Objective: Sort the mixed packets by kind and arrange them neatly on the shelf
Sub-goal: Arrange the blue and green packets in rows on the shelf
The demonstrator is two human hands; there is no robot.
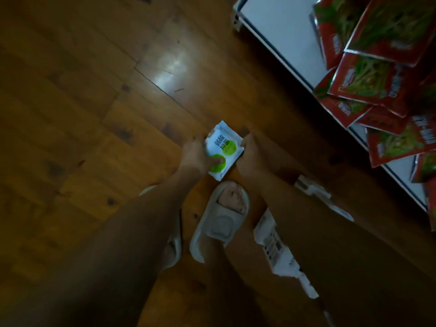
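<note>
White and green, one packet (223, 151) sits low over the wooden floor (82, 90), held between both hands. At least eight red packets (368, 79) lie heaped and overlapping on the white shelf (283, 29) at upper right. More white packets (273, 244) lie on the floor under the right forearm. Left hand (197, 155) pinches its near-left edge, thumb across the front; right hand (250, 153) grips the opposite edge with curled fingers. One slipper (219, 220) shows fully.

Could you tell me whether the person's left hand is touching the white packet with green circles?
Touching. The head view shows the left hand gripping the white packet with green circles, its thumb pressed on the lower green circle; the right hand holds the opposite edge.
</note>
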